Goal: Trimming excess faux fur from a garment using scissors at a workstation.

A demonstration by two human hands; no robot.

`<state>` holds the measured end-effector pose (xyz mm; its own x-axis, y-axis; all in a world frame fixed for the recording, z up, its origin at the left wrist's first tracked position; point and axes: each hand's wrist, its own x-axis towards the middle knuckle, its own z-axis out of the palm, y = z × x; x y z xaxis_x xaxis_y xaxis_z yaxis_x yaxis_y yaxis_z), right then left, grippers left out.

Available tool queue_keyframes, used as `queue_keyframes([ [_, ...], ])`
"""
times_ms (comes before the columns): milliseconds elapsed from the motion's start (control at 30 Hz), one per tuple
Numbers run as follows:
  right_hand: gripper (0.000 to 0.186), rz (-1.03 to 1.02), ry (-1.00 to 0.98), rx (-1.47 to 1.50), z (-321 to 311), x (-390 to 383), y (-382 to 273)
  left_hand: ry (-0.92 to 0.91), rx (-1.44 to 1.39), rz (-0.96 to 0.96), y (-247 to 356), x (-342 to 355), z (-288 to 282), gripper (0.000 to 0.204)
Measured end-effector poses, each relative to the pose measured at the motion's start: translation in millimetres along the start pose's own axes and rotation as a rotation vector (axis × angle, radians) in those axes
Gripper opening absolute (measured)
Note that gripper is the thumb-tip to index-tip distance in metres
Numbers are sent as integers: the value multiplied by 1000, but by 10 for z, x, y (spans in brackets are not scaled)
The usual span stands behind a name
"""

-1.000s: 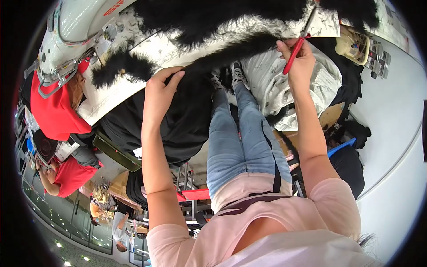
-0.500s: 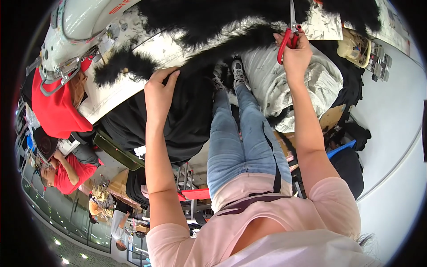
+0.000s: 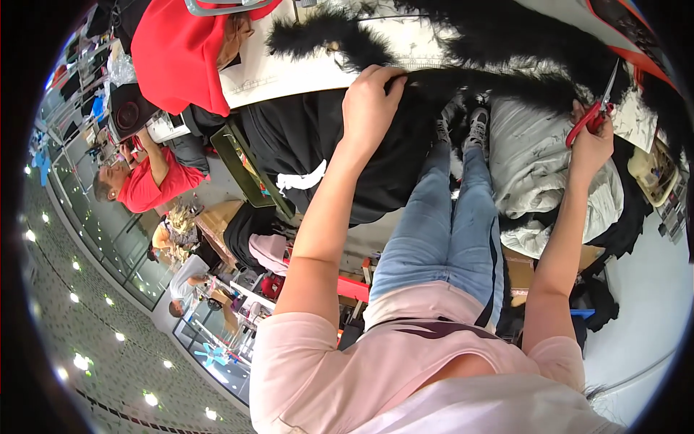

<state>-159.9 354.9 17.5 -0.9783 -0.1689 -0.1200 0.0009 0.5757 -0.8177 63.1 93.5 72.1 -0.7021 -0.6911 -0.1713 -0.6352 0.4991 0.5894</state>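
Observation:
A strip of black fluffy trim point(image 3: 491, 84) stretches between my two hands along the near edge of the white table point(image 3: 289, 72). My left hand point(image 3: 372, 101) pinches it, and a shorter fluffy end point(image 3: 329, 36) lies on the table beyond that hand. In my right hand point(image 3: 591, 141) are red-handled scissors point(image 3: 596, 116), their blades pointing up and away. The right fingers also seem to hold the far end of the trim. More black fluffy material point(image 3: 506, 32) is heaped on the table behind the strip.
Red fabric point(image 3: 177, 54) hangs over the table's left end, below part of a machine. Black cloth point(image 3: 318, 137) drapes under the edge, with a pale grey bundle point(image 3: 535, 159) right of my legs. A person in a red shirt point(image 3: 163, 181) sits at far left, others beyond.
The view has swung, so table, trim and hands appear farther right and most of the sewing machine has left the picture. Both hands keep their hold on the trim and scissors.

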Motion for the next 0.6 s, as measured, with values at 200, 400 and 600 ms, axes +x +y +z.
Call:
queue_keyframes([
  [200, 22, 9, -2, 34, 14, -17, -34, 16, 31, 15, 22, 22, -10, 13],
  [400, 21, 9, 13, 28, 6, -6, -7, 10, 51, -13, 69, 46, 19, 15],
  [600, 20, 49, 104, 193, -101, -94, -240, 91, 90, 71, 178, 78, 32, 15],
])
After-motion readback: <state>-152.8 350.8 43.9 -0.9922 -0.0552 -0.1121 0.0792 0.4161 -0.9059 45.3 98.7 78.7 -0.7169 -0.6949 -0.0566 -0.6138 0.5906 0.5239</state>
